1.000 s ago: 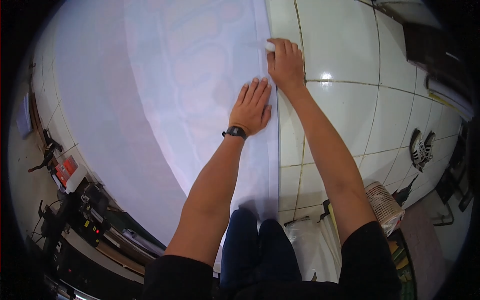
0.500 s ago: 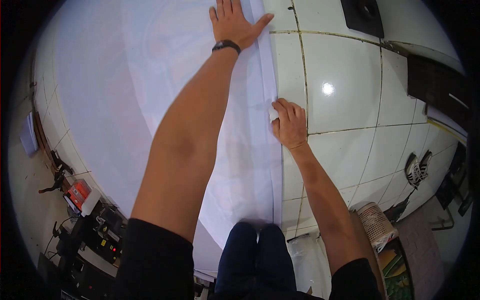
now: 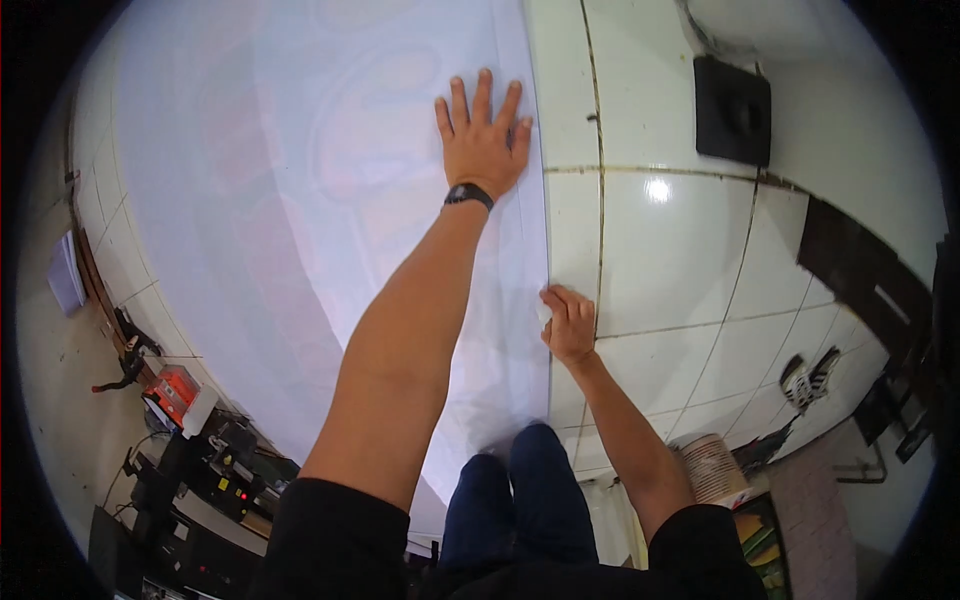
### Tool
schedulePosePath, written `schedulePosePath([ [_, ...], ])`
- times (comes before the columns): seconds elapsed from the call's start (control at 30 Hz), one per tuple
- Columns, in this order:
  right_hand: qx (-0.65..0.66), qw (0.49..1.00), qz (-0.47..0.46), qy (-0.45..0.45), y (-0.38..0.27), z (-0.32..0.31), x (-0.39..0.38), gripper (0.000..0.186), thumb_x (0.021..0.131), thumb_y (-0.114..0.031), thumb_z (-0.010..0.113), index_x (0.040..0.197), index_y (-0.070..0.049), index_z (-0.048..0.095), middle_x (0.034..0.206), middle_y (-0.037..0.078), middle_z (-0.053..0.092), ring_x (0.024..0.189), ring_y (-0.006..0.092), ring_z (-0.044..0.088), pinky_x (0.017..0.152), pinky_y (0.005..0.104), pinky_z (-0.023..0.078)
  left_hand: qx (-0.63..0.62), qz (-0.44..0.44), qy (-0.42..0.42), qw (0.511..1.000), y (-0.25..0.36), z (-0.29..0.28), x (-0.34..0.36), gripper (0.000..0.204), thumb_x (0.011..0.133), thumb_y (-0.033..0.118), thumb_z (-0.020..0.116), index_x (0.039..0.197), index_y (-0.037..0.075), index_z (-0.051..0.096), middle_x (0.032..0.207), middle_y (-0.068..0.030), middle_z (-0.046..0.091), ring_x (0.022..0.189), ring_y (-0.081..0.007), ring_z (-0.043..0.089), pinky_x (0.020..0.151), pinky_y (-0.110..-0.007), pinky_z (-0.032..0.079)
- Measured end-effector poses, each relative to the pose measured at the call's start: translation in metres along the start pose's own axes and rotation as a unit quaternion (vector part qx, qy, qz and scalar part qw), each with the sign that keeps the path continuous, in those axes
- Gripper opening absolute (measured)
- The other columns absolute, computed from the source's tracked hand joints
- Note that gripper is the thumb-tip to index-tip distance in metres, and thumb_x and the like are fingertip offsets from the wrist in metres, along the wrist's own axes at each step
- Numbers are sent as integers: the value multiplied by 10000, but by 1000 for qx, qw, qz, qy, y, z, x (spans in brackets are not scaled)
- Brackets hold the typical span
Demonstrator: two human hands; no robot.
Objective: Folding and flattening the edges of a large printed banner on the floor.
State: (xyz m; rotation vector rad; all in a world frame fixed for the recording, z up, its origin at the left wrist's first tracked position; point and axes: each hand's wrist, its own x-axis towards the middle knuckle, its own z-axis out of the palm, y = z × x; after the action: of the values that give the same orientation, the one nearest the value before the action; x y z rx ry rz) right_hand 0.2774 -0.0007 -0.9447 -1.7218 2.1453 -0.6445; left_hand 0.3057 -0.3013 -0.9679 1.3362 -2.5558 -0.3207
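A large white sheet (image 3: 400, 230), with faint coloured shapes showing through, lies over the tiled floor. My left hand (image 3: 485, 150) rests flat on it near its right edge, fingers spread, a dark band at the wrist. Closer to me, my right hand (image 3: 570, 325) is closed at that same edge, pinching a small white piece (image 3: 544, 314). Most of this piece is hidden by the fingers, so I cannot tell whether it is a loose scrap or part of the sheet.
White floor tiles (image 3: 670, 250) run along the right. Beyond them are a black square object (image 3: 733, 110), a pair of shoes (image 3: 808, 380) and a woven basket (image 3: 712, 470). Dark equipment (image 3: 225, 470) and an orange box (image 3: 172, 392) stand at lower left.
The view has shifted, so both hands and the floor sit lower in the picture. My left thumb, which stuck out over the sheet's edge, now lies inside it. My right hand keeps its pinch.
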Motion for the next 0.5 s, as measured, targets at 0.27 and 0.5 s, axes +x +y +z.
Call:
schedulePosePath([
  [0.27, 39, 999, -14, 25, 44, -17, 248, 368, 745, 22, 575, 1096, -88, 583, 1058, 104, 601, 956, 328, 531, 828, 426, 410, -39, -32, -36, 998, 0, -12, 6, 463, 949, 271, 457, 1411, 278, 486, 1527, -85, 352, 1419, -404, 232, 1153, -577, 131],
  [0.5, -15, 995, -10, 97, 57, -4, 348, 328, 787, -148, 637, 1111, -133, 587, 1114, 65, 597, 974, 279, 552, 826, 409, 427, -20, -40, -67, 997, 5, -13, 9, 460, 918, 225, 504, 1376, 263, 519, 1498, -85, 384, 1404, -378, 269, 1148, -548, 143],
])
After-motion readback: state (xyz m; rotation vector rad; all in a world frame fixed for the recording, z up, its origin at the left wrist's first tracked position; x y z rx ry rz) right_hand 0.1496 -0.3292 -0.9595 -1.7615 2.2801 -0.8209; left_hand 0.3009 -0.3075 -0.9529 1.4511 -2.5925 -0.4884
